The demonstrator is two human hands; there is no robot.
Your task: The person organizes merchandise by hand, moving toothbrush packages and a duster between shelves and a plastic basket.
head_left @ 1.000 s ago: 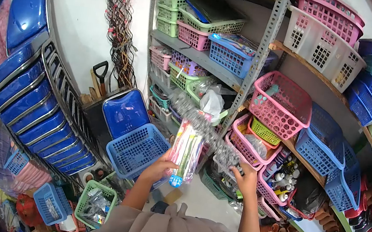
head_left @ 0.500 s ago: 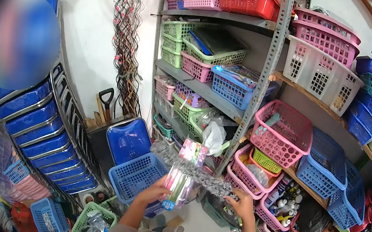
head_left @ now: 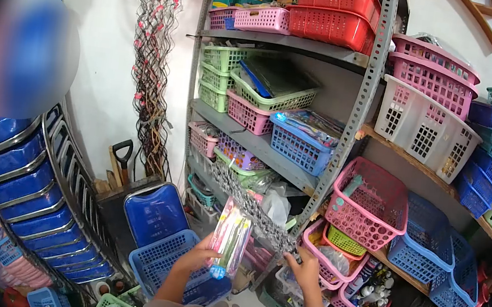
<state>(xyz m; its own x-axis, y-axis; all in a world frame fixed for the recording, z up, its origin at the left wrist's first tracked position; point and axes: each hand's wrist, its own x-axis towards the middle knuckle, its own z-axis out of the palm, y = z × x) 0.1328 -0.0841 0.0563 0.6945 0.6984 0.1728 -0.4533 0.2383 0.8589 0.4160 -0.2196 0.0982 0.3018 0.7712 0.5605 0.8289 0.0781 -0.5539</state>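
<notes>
My left hand (head_left: 198,255) is closed around a clear plastic pack (head_left: 229,235) of long, thin pink, white and green pieces, with a blue bit at its lower end. Gripped at its lower right end by my right hand (head_left: 304,272) is a fluffy grey duster (head_left: 254,207), slanting up to the left. Its middle crosses beside the pack's upper right edge. A blue basket (head_left: 144,264) sits on the floor just below my left hand. Past the duster, a whitish plastic bag (head_left: 276,206) shows at the lower shelf.
A metal shelf rack (head_left: 315,51) with several coloured baskets stands ahead. On the right, a pink basket (head_left: 370,198) and blue baskets (head_left: 425,233) line wooden shelves. Stacked blue chairs (head_left: 36,188) stand on the left, near dark twisted branches (head_left: 153,79) against the wall.
My view has tilted, so the shelves sit lower in the picture and the chairs further left. The duster's far end has swung upward; both hands keep their holds.
</notes>
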